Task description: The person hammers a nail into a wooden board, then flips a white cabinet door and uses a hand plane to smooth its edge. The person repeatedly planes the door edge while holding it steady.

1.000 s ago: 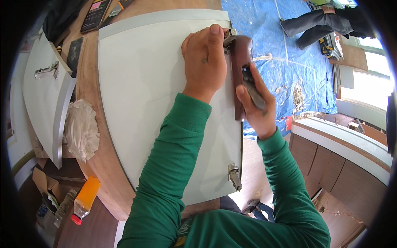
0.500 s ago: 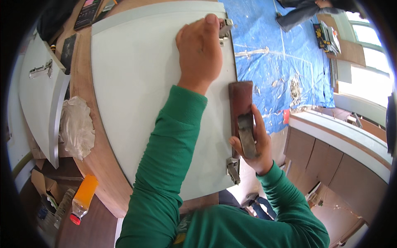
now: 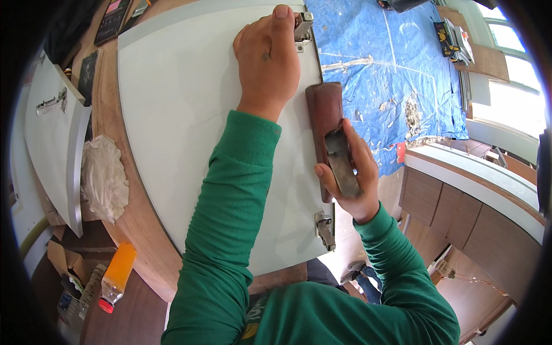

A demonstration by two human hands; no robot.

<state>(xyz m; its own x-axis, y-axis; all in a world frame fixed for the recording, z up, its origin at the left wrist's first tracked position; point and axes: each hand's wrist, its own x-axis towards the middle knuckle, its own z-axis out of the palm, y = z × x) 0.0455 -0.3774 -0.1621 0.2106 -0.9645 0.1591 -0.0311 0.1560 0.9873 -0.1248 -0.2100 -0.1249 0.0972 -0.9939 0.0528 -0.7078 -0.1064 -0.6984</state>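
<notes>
A white cabinet door (image 3: 190, 132) lies before me with metal hinges along its right edge, an upper hinge (image 3: 303, 27) and a lower hinge (image 3: 324, 231). My right hand (image 3: 362, 178) is closed around a dark reddish wooden hand plane (image 3: 326, 109), which sits against that edge between the two hinges. A worn metal blade shows beneath my thumb and fingers. Close beside the upper hinge, my left hand (image 3: 268, 66) bears on the door with its thumb stretched forward. Its other fingers curl under and out of sight, so whatever they grip is hidden.
Wooden bench boards (image 3: 123, 172) run along the door's left side, with a crumpled translucent plastic bag (image 3: 104, 178) and another white door (image 3: 49, 138) beyond. An orange drink bottle (image 3: 118, 273) stands lower left. Blue sheeting (image 3: 368, 75) covers the floor at right, near a cabinet (image 3: 460, 207).
My right hand has slid the hand plane away from me along the door's edge, leaving a wider gap to the lower hinge. My left hand stays beside the upper hinge.
</notes>
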